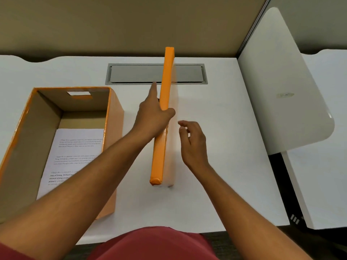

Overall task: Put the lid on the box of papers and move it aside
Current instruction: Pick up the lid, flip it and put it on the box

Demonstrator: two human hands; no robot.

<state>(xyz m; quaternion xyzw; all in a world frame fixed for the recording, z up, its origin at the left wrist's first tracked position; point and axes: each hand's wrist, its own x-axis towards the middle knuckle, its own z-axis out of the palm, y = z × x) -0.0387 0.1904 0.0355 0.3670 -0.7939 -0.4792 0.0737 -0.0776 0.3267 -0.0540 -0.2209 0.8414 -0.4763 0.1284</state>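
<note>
Single view only, head-worn wide-angle camera; looks forward and steeply down over white desk [216, 184]; wearer's red-clad lap at bottom edge, both forearms reaching in from below; near range, left hand [152, 117] and right hand [193, 141] mid-frame; open box [114, 117] at left, partly cut by frame edge; tan partition wall [131, 21] fills top; straight edges bow toward frame borders; no second view to overlap.
</note>
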